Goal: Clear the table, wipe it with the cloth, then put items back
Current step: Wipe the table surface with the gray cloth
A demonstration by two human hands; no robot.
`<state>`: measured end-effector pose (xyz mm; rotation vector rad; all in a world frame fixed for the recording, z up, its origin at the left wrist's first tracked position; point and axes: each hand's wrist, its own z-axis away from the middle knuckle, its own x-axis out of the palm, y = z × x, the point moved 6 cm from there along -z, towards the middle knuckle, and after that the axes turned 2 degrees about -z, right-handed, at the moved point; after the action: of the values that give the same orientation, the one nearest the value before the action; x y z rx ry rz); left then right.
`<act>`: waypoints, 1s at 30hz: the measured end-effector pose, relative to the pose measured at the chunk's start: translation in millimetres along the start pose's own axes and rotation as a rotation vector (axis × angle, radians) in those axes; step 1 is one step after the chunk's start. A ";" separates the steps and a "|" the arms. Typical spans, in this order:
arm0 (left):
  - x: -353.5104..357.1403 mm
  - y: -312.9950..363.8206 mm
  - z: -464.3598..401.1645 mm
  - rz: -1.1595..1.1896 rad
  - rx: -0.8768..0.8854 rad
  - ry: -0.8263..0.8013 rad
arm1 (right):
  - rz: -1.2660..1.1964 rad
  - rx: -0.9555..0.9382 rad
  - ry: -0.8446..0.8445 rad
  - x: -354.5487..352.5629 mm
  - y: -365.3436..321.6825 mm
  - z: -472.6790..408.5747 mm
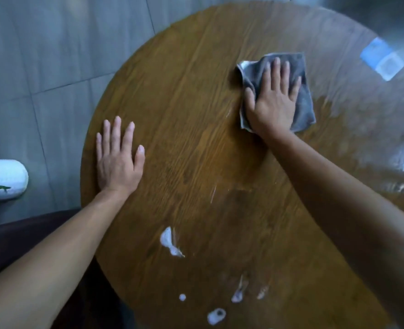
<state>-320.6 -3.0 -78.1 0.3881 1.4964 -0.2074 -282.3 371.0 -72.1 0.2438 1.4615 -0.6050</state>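
Note:
A round wooden table (184,129) fills the head view. A folded grey cloth (301,100) lies flat on its far right part. My right hand (273,98) presses down on the cloth, palm flat and fingers spread. My left hand (118,157) rests flat on the bare wood near the table's left edge, fingers apart, holding nothing. White foam smears (170,242) and smaller white blobs (216,315) sit on the near part of the tabletop. The far right of the table shines with a wet-looking glare.
Grey tiled floor (53,55) lies to the left and behind the table. A white pot (4,179) with green leaves stands on the floor at the left edge. A dark surface (11,236) shows below my left arm. A blurred blue and white reflection (381,58) shows at the far right.

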 end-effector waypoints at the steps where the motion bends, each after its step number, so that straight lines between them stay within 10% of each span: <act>1: -0.3 -0.3 0.4 0.009 0.002 0.007 | 0.002 -0.048 0.013 7.3 -26.1 1.2; 5: -2.8 -3.2 0.6 0.012 -0.045 0.037 | -0.015 -0.546 -0.093 48.1 -111.0 172.8; 10: -1.8 -2.2 -0.3 -0.001 -0.041 0.018 | 0.012 -0.925 -0.421 47.4 -46.9 380.7; 18: -2.8 -2.0 -0.3 0.002 -0.050 0.030 | -0.034 0.014 -0.027 4.6 -10.1 13.1; 22: -3.2 -5.0 1.6 0.025 -0.049 0.066 | -0.016 -0.558 -0.082 43.5 -122.8 123.8; 26: -3.8 -5.1 0.2 0.043 -0.056 0.065 | 0.173 -1.150 -0.350 71.9 -88.5 394.1; 30: -5.6 -4.7 2.3 0.034 -0.048 0.055 | 0.166 -1.152 -0.393 56.8 -16.9 401.0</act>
<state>-320.6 -8.8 -73.0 0.3834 1.5444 -0.1347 50.8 140.1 -76.8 -0.6202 1.1825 0.3616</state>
